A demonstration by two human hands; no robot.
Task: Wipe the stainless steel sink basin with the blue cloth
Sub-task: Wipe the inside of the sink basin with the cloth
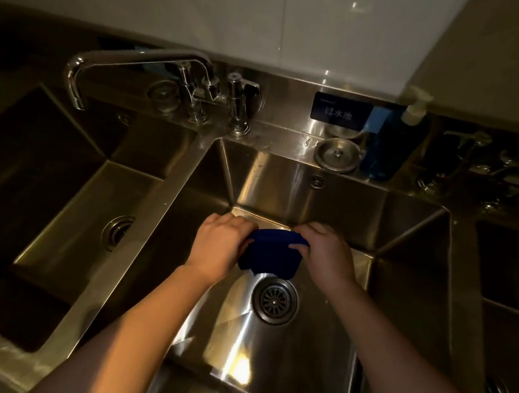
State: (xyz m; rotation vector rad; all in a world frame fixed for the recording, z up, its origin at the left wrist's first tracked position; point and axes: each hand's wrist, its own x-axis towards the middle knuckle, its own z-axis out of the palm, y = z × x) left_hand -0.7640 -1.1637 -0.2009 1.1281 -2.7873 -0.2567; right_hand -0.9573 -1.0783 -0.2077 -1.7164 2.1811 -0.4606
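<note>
The stainless steel sink basin (287, 183) fills the middle of the head view, with a round drain strainer (275, 301) in its floor. A dark blue cloth (271, 254) hangs bunched just above the drain, near the basin's back wall. My left hand (219, 244) grips the cloth's left end and my right hand (325, 253) grips its right end. Both hands are inside the basin, with the cloth stretched between them. The cloth's upper corners are hidden in my fingers.
A second basin (67, 201) lies to the left, a third (508, 269) to the right. A chrome faucet (144, 65) swings over the left basin. On the back ledge stand a round metal lid (336, 154), a blue soap pump bottle (388, 141) and a dark label plate (341, 111).
</note>
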